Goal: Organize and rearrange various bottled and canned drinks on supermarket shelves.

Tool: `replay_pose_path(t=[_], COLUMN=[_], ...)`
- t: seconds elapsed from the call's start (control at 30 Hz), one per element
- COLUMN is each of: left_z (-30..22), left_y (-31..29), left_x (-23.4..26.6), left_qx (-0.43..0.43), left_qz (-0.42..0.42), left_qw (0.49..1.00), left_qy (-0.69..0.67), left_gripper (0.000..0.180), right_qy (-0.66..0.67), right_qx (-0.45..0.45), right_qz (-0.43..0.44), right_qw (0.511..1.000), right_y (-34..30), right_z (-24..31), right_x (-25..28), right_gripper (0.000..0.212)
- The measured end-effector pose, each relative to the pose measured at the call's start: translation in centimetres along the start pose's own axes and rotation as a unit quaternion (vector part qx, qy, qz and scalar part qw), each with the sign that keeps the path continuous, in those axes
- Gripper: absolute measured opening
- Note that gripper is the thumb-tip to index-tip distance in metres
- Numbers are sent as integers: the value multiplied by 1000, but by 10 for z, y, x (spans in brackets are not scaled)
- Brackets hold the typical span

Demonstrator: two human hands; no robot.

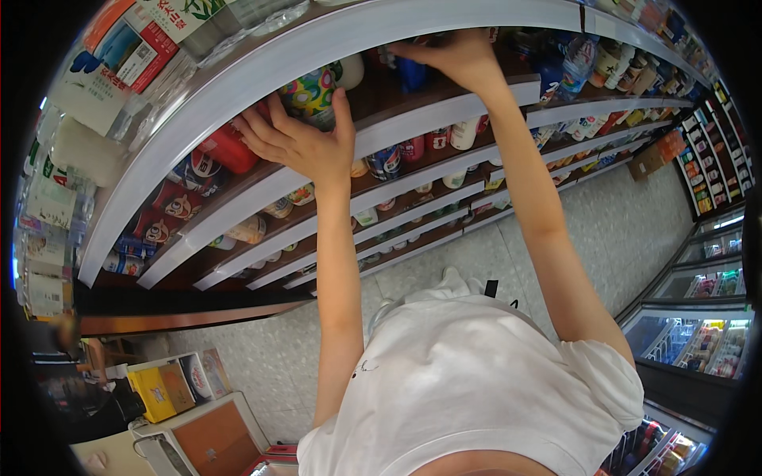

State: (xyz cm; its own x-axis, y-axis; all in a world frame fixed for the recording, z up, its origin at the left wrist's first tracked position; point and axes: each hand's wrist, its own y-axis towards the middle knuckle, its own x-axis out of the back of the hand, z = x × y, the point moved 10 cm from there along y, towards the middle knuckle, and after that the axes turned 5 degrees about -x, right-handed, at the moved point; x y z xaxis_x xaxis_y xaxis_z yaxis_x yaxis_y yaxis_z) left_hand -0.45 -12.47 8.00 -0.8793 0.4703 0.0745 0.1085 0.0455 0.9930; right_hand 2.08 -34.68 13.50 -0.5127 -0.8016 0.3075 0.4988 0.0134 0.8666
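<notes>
My left hand [300,141] reaches to the upper shelf with its fingers spread. Its thumb and forefinger lie on either side of a round container [309,91] with bright ring patterns; whether they press on it I cannot tell. Red containers [228,149] stand beside the other fingertips. Farther right, my right hand [467,62] reaches into the same shelf, thumb stretched to the left near a blue item [411,73]. The shelf above hides its other fingertips and anything they touch. A white rounded item [349,71] stands between the two hands.
A grey shelf edge [357,36] curves above my hands, with clear bottles [48,198] on the left. Lower tiers hold cans [385,161] and jars. Coolers [690,341] stand at right, a cardboard box [657,159] by the far shelves, a yellow box [155,393] at lower left.
</notes>
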Motion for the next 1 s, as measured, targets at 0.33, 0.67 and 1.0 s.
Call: replay_pose_path(t=[0.33,0.67,1.0], left_z=[4,1,6], left_y=[0,1,-2], left_x=[2,1,2], left_qx=[14,11,9], left_qz=[3,2,-5], left_qw=[1000,1000,1000], left_qy=[0,9,19], left_gripper=[82,83,83], right_qy=[94,-94,-265], right_qx=[-165,-224,-366], right_qz=[47,-147,175], right_qw=[981,959,875], right_y=[-18,-24,-21], right_z=[-4,-104,-183], right_x=[-31,110,64], right_gripper=[31,8,48])
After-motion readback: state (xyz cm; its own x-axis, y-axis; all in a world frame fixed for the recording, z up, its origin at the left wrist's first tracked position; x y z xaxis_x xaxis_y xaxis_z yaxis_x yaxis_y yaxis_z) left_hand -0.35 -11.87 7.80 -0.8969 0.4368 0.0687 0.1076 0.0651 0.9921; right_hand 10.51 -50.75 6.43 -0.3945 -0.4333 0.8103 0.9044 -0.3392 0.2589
